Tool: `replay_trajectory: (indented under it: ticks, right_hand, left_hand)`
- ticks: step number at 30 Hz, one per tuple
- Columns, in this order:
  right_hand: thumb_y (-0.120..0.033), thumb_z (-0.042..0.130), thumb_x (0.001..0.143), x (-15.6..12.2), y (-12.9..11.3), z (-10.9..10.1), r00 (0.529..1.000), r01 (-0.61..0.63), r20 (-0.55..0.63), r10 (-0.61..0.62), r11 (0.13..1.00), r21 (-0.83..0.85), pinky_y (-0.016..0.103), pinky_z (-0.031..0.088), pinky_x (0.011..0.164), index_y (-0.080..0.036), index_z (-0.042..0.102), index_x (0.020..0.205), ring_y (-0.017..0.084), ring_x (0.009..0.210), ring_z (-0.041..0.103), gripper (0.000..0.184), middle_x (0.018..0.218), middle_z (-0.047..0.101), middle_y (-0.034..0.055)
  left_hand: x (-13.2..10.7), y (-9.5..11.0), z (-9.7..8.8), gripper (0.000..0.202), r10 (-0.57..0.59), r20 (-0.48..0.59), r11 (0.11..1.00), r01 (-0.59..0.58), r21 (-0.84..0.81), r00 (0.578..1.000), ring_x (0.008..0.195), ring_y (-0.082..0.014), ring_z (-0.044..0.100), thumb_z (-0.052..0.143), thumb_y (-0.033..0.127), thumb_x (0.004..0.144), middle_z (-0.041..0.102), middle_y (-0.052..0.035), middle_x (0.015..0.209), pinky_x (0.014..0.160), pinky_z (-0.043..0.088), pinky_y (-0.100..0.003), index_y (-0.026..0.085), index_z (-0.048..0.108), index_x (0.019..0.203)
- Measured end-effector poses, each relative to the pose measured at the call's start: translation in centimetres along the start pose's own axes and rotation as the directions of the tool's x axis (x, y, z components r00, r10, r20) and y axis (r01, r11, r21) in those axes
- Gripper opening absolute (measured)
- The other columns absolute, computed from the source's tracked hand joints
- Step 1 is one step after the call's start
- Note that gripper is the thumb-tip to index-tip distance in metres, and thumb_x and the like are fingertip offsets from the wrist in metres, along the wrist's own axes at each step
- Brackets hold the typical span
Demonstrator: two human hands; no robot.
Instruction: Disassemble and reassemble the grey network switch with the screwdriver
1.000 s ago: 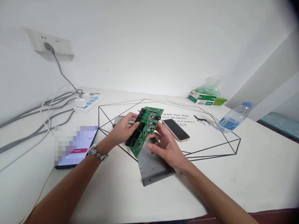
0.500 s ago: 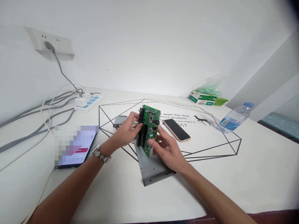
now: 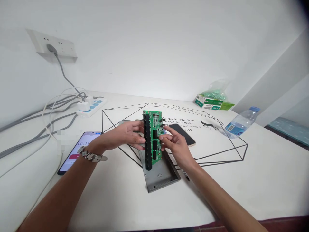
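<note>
Between my hands a green circuit board (image 3: 156,120) is held up, its component side facing me. A row of black port sockets (image 3: 147,138) runs down its left edge. My left hand (image 3: 129,134) grips that edge with the thumb against the sockets. The board's right edge is pinched by the thumb and fingers of my right hand (image 3: 173,141). Beneath it an open grey metal case (image 3: 154,180) lies on the table, partly covered by the board. Behind my left hand a small grey metal piece (image 3: 124,121) is mostly hidden.
A phone with a lit screen (image 3: 77,151) lies left; a dark-screened phone (image 3: 184,135) lies right. A water bottle (image 3: 242,124) rests tilted farther right. Green-and-white boxes (image 3: 209,101) stand near the wall. A power strip (image 3: 90,109) and cables occupy the back left.
The circuit board has turned so its component face and port row now face me more squarely. My left wrist has moved left and up, overlapping the lit phone.
</note>
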State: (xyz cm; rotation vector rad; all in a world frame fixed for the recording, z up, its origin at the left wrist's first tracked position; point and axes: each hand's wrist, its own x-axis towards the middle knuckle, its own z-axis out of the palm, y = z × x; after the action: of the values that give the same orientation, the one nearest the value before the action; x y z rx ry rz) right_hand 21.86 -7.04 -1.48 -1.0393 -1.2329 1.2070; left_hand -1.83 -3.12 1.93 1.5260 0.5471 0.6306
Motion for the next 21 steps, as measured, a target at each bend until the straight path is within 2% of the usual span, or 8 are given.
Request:
replay_trajectory:
  ticks: [4,7,10,13,21]
  right_hand:
    - [-0.04,0.08,0.077,-0.1,0.3,0.3,0.998,-0.001,0.058,-0.001,0.999,0.04,0.029,0.045,0.062,-0.025,0.045,0.118,0.012,0.059,0.054,0.056,0.072,0.063,-0.0071]
    - [-0.042,0.076,0.081,-0.2,0.8,0.4,0.994,-0.016,0.107,0.01,0.998,0.059,0.027,0.042,0.061,-0.027,0.042,0.106,0.011,0.058,0.051,0.045,0.073,0.063,-0.0076]
    - [-0.045,0.074,0.083,-0.3,0.9,0.6,0.987,-0.034,0.157,0.027,0.999,0.04,0.027,0.041,0.06,-0.026,0.043,0.095,0.012,0.059,0.05,0.038,0.068,0.058,-0.0077]
    - [-0.049,0.074,0.082,-0.3,0.8,0.7,0.984,-0.031,0.176,0.029,1.0,0.005,0.027,0.04,0.06,-0.026,0.046,0.089,0.014,0.059,0.05,0.037,0.064,0.053,-0.007]
    - [-0.053,0.071,0.082,-0.5,0.7,1.0,0.975,-0.034,0.218,0.03,0.999,0.014,0.03,0.042,0.062,-0.026,0.051,0.09,0.017,0.063,0.054,0.034,0.068,0.055,-0.004]
  left_hand:
    - [0.6,-0.1,0.8,0.049,0.0,-0.035,1.0,0.0,-0.014,0.999,0.103,-0.0283,0.071,0.081,0.028,0.076,0.066,-0.0131,0.122,0.084,0.064,-0.046,0.021,0.063,0.121]
    - [1.1,-0.3,1.6,0.032,0.006,-0.078,1.0,-0.007,-0.02,0.997,0.084,-0.0226,0.074,0.081,0.03,0.076,0.07,-0.0096,0.104,0.076,0.066,-0.042,0.017,0.066,0.1]
    - [1.5,-0.5,2.1,0.029,0.007,-0.101,0.999,-0.01,-0.035,0.995,0.074,-0.0196,0.073,0.083,0.031,0.073,0.07,-0.0061,0.09,0.068,0.066,-0.037,0.016,0.062,0.085]
    - [1.6,-0.8,2.3,0.031,0.01,-0.092,0.999,-0.015,-0.051,0.996,0.072,-0.0178,0.072,0.085,0.032,0.071,0.07,-0.0046,0.085,0.065,0.066,-0.034,0.016,0.061,0.082]
    - [1.9,-1.2,2.8,0.027,0.0,-0.085,0.999,-0.004,-0.042,0.996,0.066,-0.0169,0.071,0.085,0.034,0.072,0.072,-0.0035,0.07,0.062,0.065,-0.032,0.017,0.064,0.075]
